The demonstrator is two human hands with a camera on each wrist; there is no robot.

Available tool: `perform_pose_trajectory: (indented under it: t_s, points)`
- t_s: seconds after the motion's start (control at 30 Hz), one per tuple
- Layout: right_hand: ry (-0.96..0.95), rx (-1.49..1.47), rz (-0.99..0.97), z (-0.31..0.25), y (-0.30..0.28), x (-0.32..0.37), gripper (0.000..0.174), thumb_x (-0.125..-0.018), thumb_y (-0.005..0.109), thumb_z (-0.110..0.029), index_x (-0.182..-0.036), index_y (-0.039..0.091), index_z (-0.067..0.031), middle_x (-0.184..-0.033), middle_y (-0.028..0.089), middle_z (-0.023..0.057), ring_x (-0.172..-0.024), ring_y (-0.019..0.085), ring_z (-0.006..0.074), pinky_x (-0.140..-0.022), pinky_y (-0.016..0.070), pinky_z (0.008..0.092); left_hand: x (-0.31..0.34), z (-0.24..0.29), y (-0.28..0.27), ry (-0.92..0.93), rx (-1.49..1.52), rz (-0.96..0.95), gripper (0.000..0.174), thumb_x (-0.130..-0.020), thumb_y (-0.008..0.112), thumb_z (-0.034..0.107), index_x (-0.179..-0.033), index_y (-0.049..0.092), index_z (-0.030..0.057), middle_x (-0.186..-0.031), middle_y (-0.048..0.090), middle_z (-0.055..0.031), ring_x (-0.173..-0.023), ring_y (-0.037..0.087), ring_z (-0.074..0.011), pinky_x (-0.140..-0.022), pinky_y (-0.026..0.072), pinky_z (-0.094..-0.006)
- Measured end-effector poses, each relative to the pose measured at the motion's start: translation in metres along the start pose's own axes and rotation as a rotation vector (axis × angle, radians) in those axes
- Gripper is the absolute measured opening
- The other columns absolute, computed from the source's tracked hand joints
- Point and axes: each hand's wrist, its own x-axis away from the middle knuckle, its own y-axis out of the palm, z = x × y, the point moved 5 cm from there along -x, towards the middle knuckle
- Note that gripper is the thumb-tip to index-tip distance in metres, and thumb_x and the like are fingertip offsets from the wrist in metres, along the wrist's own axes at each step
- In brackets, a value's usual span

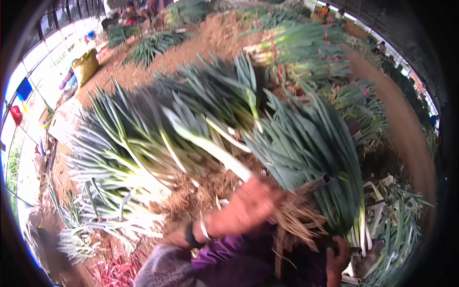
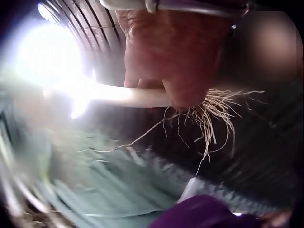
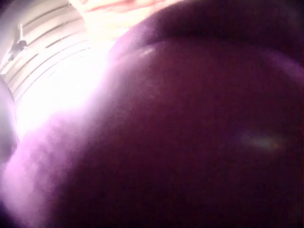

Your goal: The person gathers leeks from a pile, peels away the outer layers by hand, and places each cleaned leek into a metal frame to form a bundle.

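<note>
In the head view the left hand [image 1: 253,201] grips a leek by the root end of its white stalk [image 1: 222,155], whose leaves point up and left. The left wrist view shows that hand [image 2: 173,57] curled round the white stalk [image 2: 137,96], with thin roots [image 2: 209,114] spreading past the fingers. Dry brown roots [image 1: 299,220] lie beside it. The right hand [image 1: 338,258] is low at the right, by the base of a green leek bundle [image 1: 315,143], partly cut off by the frame; its hold is unclear. Purple cloth [image 3: 166,133] fills most of the right wrist view.
A wide pile of leeks [image 1: 129,148] lies on the soil to the left and ahead. Tied bundles [image 1: 301,48] stand at the back right, loose trimmed leaves [image 1: 399,229] at the right. A yellow sack [image 1: 85,68] is at the far left, red strips [image 1: 119,268] at the lower left.
</note>
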Motion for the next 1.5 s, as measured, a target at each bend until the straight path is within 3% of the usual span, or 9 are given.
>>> perform_pose_trajectory:
  t_s: [0.1, 0.2, 0.4, 0.5, 0.63, 0.8, 1.03, 1.27, 1.5]
  points:
    - [-0.090, -0.380, -0.058, -0.068, 0.018, -0.019, 0.025, -0.084, 0.060, -0.032, -0.092, 0.061, -0.0076, -0.092, 0.062, 0.0119, -0.090, 0.058, 0.0296, -0.085, 0.0446, 0.0440, -0.036, 0.077, 0.028, 0.092, 0.251, 0.077, 0.045, -0.075, 0.057, 0.007, -0.119, 0.052, -0.0027, -0.092, 0.054, -0.0095, -0.080, 0.053, -0.0230, -0.068, 0.0417, -0.0363]
    - [-0.146, -0.879, -0.192, -0.119, 0.045, -0.032, 0.022, -0.085, 0.061, -0.029, -0.092, 0.058, -0.0088, -0.094, 0.061, 0.0115, -0.090, 0.058, 0.0286, -0.088, 0.0445, 0.0450, -0.034, 0.142, 0.064, 0.152, 0.201, -0.026, 0.056, -0.077, 0.059, 0.016, -0.129, 0.045, -0.0014, -0.090, 0.050, -0.0075, -0.085, 0.052, -0.0244, -0.093, 0.0400, -0.0465]
    - [-0.391, -1.580, -0.058, -0.111, 0.023, -0.017, 0.017, -0.088, 0.061, -0.025, -0.094, 0.053, -0.0114, -0.099, 0.059, 0.0105, -0.092, 0.059, 0.0265, -0.093, 0.0443, 0.0470, -0.005, 0.104, 0.067, -0.083, 0.379, -0.238, 0.077, -0.079, 0.067, 0.043, -0.137, 0.036, 0.0027, -0.125, 0.052, -0.0173, -0.116, 0.053, -0.0330, -0.099, 0.0383, -0.0476]
    - [-0.018, -1.524, 0.175, -0.103, -0.054, 0.023, 0.014, -0.089, 0.063, -0.021, -0.083, 0.058, -0.0095, -0.082, 0.059, 0.0107, -0.099, 0.058, 0.0318, -0.101, 0.0396, 0.0519, 0.042, 0.096, 0.103, -0.121, 0.217, -0.421, 0.054, -0.079, 0.064, 0.029, -0.123, 0.048, 0.0038, -0.113, 0.058, -0.0115, -0.111, 0.056, -0.0279, -0.097, 0.0409, -0.0424]
    - [-0.191, -1.568, 0.117, -0.084, -0.081, 0.050, 0.019, -0.088, 0.064, -0.026, -0.084, 0.053, -0.0108, -0.075, 0.050, 0.0066, -0.096, 0.054, 0.0307, -0.103, 0.0369, 0.0558, 0.041, 0.114, 0.111, -0.154, 0.237, -0.489, 0.035, -0.073, 0.060, 0.017, -0.106, 0.055, 0.0053, -0.098, 0.061, -0.0064, -0.103, 0.060, -0.0241, -0.092, 0.0431, -0.0389]
    - [-0.063, -1.538, 0.304, -0.061, -0.087, 0.068, 0.035, -0.089, 0.061, -0.043, -0.084, 0.046, -0.0120, -0.078, 0.045, 0.0032, -0.090, 0.051, 0.0271, -0.103, 0.0356, 0.0578, 0.044, 0.104, 0.123, -0.238, 0.230, -0.625, 0.047, -0.070, 0.064, 0.022, -0.114, 0.055, 0.0074, -0.106, 0.059, -0.0090, -0.107, 0.058, -0.0250, -0.097, 0.0395, -0.0415]
    - [0.193, -1.815, 0.532, -0.023, -0.097, 0.079, 0.032, -0.086, 0.066, -0.040, -0.085, 0.049, -0.0121, -0.074, 0.045, 0.0016, -0.084, 0.052, 0.0234, -0.103, 0.0353, 0.0596, 0.025, 0.144, 0.144, 0.082, -0.120, -0.252, 0.057, -0.077, 0.060, 0.022, -0.133, 0.047, 0.0174, -0.104, 0.056, -0.0047, -0.102, 0.059, -0.0169, -0.098, 0.0401, -0.0475]
    - [0.468, -1.259, 0.793, 0.010, -0.089, 0.103, 0.030, -0.097, 0.051, -0.039, -0.097, 0.053, -0.0087, -0.086, 0.056, 0.0080, -0.088, 0.056, 0.0247, -0.092, 0.0470, 0.0415, 0.015, 0.153, 0.152, 0.176, -0.194, -0.135, 0.056, -0.078, 0.059, 0.025, -0.132, 0.046, 0.0233, -0.105, 0.053, -0.0039, -0.103, 0.057, -0.0193, -0.096, 0.0386, -0.0541]
    - [0.695, -1.632, 0.850, 0.064, -0.048, 0.129, 0.044, -0.095, 0.056, -0.036, -0.120, 0.055, -0.0002, -0.086, 0.061, 0.0106, -0.080, 0.058, 0.0247, -0.083, 0.0510, 0.0375, 0.024, 0.132, 0.174, 0.146, -0.179, -0.269, 0.040, -0.076, 0.058, 0.021, -0.115, 0.052, 0.0148, -0.093, 0.052, -0.0034, -0.088, 0.055, -0.0196, -0.081, 0.0445, -0.0417]
